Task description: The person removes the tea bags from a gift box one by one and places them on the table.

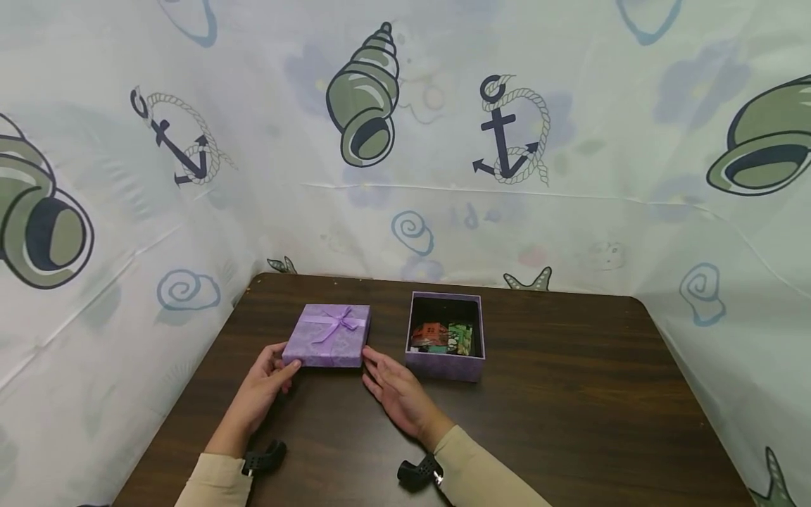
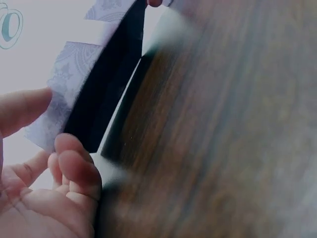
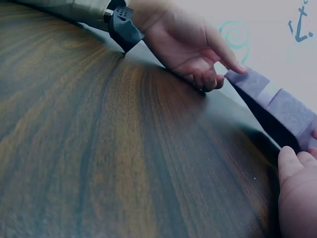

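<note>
A purple box lid (image 1: 317, 348) with a ribbon bow is tilted over the table, its dark inside showing in both wrist views. My left hand (image 1: 258, 386) pinches the lid's near left corner, thumb on top and fingers beneath. At the opposite side, my right hand (image 1: 400, 398) touches the lid's right edge with fairly straight fingers; part of its contact is hidden. Right of the lid stands the matching purple box (image 1: 443, 367), uncovered. Inside it lie colourful printed pieces (image 1: 433, 334), red-orange and green, whose kind I cannot tell.
Both things are on a dark wood-grain table (image 1: 570, 394). Behind and beside it hangs a pale cloth (image 1: 589, 134) printed with shells and anchors. A black wrist device (image 1: 265, 459) is strapped to the left wrist, with another (image 1: 419, 473) on the right.
</note>
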The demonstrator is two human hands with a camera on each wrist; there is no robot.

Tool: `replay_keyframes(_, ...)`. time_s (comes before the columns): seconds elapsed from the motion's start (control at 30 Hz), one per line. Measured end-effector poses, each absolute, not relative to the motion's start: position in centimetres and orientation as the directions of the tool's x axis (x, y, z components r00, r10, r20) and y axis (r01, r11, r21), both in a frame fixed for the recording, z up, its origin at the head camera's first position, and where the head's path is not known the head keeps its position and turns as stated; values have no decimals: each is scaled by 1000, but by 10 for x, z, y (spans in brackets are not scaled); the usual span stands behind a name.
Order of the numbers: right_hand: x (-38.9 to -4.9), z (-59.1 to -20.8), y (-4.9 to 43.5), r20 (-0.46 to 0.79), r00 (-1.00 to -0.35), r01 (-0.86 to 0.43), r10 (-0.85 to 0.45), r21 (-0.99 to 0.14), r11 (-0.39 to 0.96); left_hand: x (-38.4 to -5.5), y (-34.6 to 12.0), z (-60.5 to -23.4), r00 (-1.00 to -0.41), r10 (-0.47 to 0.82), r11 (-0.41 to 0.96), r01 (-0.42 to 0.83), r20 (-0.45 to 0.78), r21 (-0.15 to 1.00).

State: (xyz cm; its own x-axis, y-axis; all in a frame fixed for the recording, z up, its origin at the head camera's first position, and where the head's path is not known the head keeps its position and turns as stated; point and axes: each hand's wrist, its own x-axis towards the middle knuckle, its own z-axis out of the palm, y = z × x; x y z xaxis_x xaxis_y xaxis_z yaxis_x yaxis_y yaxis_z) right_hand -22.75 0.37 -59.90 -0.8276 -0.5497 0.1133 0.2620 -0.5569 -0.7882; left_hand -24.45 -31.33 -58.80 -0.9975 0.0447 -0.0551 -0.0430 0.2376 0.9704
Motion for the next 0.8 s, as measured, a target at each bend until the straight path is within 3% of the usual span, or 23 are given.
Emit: replay_keyframes(0.8, -227, -598, 4, 122, -822, 239, -556, -813, -532, -243, -310, -587, -997, 1, 247, -74, -77, 966)
